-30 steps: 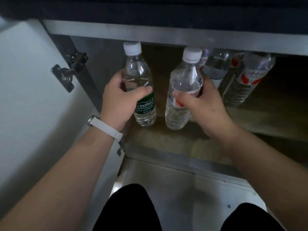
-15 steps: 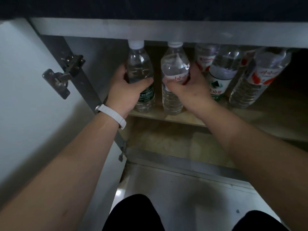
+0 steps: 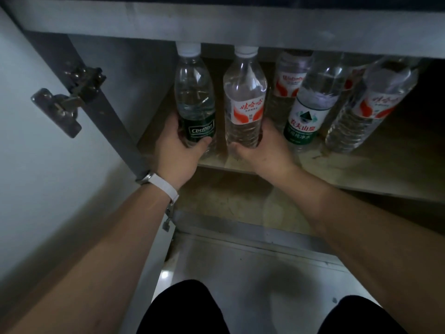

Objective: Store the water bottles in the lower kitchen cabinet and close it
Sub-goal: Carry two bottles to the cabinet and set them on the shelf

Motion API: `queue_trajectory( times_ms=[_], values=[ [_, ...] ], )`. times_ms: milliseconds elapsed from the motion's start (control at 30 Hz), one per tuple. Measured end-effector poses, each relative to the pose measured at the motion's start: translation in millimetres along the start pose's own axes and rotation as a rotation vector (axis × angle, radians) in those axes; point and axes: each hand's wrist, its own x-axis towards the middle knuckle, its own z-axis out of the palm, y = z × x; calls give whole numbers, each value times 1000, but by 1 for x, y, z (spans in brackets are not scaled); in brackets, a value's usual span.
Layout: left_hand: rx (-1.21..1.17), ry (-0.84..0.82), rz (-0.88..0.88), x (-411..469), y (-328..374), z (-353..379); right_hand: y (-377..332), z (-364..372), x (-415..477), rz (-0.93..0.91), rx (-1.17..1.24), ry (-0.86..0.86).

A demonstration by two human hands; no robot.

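The left hand (image 3: 181, 150) curls round the foot of the green-labelled Cestbon bottle (image 3: 195, 100), the right hand (image 3: 263, 150) grips the red-labelled water bottle (image 3: 244, 102) just beside it, both upright on the cabinet shelf (image 3: 385, 169), more bottles (image 3: 305, 116) standing right of the right hand.

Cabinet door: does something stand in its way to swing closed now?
Yes. The left hand, holding the Cestbon bottle, and the right hand, holding the red-labelled bottle, reach through the opening onto the shelf.
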Motion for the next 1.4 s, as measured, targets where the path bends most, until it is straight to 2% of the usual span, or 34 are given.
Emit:
queue_trajectory(
  times_ms=[167, 367, 733, 867, 1000, 1200, 1400],
  values=[
    [32, 51, 43, 9, -5, 3, 5, 10, 21, -4, -25, 20],
    [34, 10, 51, 28, -12, 5, 4, 17, 39, 3, 52, 25],
    [80, -48, -53, 28, -12, 1, -4, 6, 38, 32, 45, -53],
    [5, -60, -50, -1, -4, -10, -11, -10, 20, -17, 6, -59],
    [137, -112, 90, -45, 10, -24, -17, -31, -14, -79, -63, -97],
    [507, -209, 389, -87, 37, -33, -20, -74, -76, -321, -404, -204],
    [656, -223, 629, -113, 70, -20, -19, -114, -120, -392, -630, -222]
  ],
)
